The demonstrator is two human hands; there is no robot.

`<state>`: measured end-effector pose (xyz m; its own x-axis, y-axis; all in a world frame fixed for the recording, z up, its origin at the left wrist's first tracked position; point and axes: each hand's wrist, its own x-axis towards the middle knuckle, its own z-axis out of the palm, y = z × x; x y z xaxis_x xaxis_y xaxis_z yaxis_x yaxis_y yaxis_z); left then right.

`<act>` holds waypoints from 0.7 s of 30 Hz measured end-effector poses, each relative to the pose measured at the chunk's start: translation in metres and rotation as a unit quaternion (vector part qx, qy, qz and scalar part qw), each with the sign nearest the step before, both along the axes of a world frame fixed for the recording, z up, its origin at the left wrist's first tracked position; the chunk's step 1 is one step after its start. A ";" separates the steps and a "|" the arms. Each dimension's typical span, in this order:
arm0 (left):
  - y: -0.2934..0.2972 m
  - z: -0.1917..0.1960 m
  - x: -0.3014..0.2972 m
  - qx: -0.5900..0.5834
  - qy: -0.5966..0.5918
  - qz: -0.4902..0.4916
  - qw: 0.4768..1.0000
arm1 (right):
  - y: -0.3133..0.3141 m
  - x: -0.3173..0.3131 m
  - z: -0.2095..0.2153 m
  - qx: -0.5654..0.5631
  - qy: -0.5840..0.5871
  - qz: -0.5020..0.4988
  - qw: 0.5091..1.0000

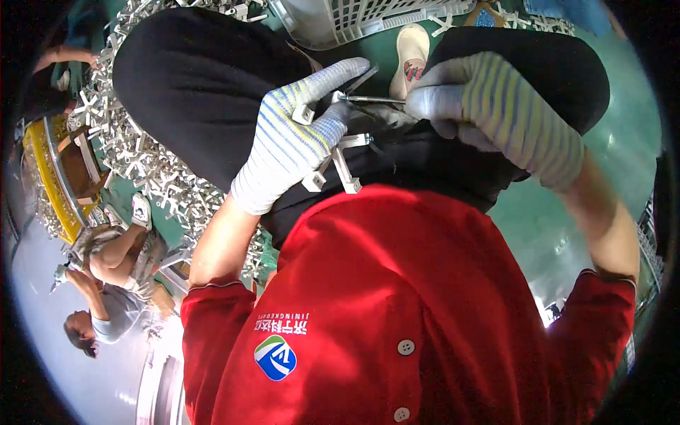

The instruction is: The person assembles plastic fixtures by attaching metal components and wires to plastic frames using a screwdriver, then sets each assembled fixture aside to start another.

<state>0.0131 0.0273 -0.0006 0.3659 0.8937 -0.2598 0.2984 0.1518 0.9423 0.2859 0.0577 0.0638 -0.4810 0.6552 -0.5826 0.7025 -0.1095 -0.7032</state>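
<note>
Far left of frame: yellow-rimmed round bin [44,185] at the edge, partly cut off. Lower left: another person [106,283] crouched, grey top, working low near the floor. Upper left to centre left: heap of white plastic cross-shaped parts [152,170] spread over the green floor [567,219], running down behind the left forearm. Top centre: white slatted plastic crate [340,18], only its lower edge in view. Black trousers [198,92] across the upper middle, knees spread left and right, white shoe [412,53] between them.

Centre: left hand [297,138] in a white knit glove with blue-yellow stripes, grip closed around a white plastic cross part [340,163]; arms of the part sticking out below and right of the fingers, held over the lap, just above the red shirt [397,297]. Right of centre: right hand [489,113] in a matching striped glove, grip closed on a thin metal tool [372,100], looks like small cutters or a blade, exact type unclear. Tool tip pointing left, touching the top of the part near the left fingertips. Hands close together, nearly touching. Lower half: red button shirt filling the frame, bare forearms on both sides.
</note>
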 end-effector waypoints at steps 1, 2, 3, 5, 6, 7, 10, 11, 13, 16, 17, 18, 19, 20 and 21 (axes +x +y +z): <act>0.000 -0.008 0.004 0.094 -0.006 0.015 0.995 | 0.003 0.006 -0.002 -0.189 0.061 -0.089 0.976; -0.001 -0.008 0.003 0.095 -0.004 0.018 0.995 | 0.003 0.005 -0.003 -0.189 0.062 -0.086 0.976; -0.003 -0.006 0.001 0.047 -0.005 0.016 0.999 | 0.001 0.002 -0.002 -0.110 0.062 -0.062 0.990; -0.003 -0.005 -0.002 -0.009 -0.007 0.023 1.000 | -0.005 -0.004 -0.001 0.051 0.062 -0.016 0.997; -0.002 -0.006 -0.004 -0.009 -0.006 0.023 1.000 | -0.008 -0.007 0.000 0.131 0.061 0.005 0.990; -0.002 -0.006 -0.007 -0.033 -0.009 0.013 0.999 | -0.008 -0.008 0.000 0.209 0.060 0.027 0.976; -0.002 -0.005 -0.004 -0.035 -0.012 0.006 0.999 | -0.009 -0.001 0.001 0.487 -0.043 0.276 0.828; -0.002 -0.005 -0.003 -0.011 -0.012 0.010 1.000 | -0.006 0.000 0.001 0.505 -0.054 0.314 0.802; 0.001 -0.006 -0.002 -0.037 -0.029 0.010 0.999 | -0.002 -0.004 0.010 0.462 -0.082 0.320 0.823; 0.002 -0.007 -0.005 -0.061 -0.033 -0.001 0.998 | 0.002 -0.008 0.006 0.296 -0.041 0.199 0.933; 0.001 -0.007 -0.007 -0.060 -0.012 0.000 0.998 | 0.005 -0.010 0.001 0.162 0.041 0.072 0.983; 0.000 -0.009 -0.008 -0.061 -0.013 0.000 0.998 | 0.011 -0.014 0.008 0.162 0.040 0.072 0.983; -0.002 -0.014 -0.007 0.000 -0.006 -0.008 1.000 | 0.022 -0.019 0.020 -0.056 0.024 -0.045 0.997; -0.002 -0.017 -0.006 0.062 0.000 -0.017 0.998 | 0.028 -0.021 0.026 -0.269 0.007 -0.160 0.950; -0.004 -0.012 -0.004 0.022 0.003 0.002 1.000 | 0.027 -0.019 0.021 -0.286 0.018 -0.188 0.939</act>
<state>0.0092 0.0237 -0.0131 0.3617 0.9054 -0.2223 0.3030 0.1113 0.9465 0.2666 0.0843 0.0844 -0.3053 0.3667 -0.8788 0.5152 -0.7125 -0.4763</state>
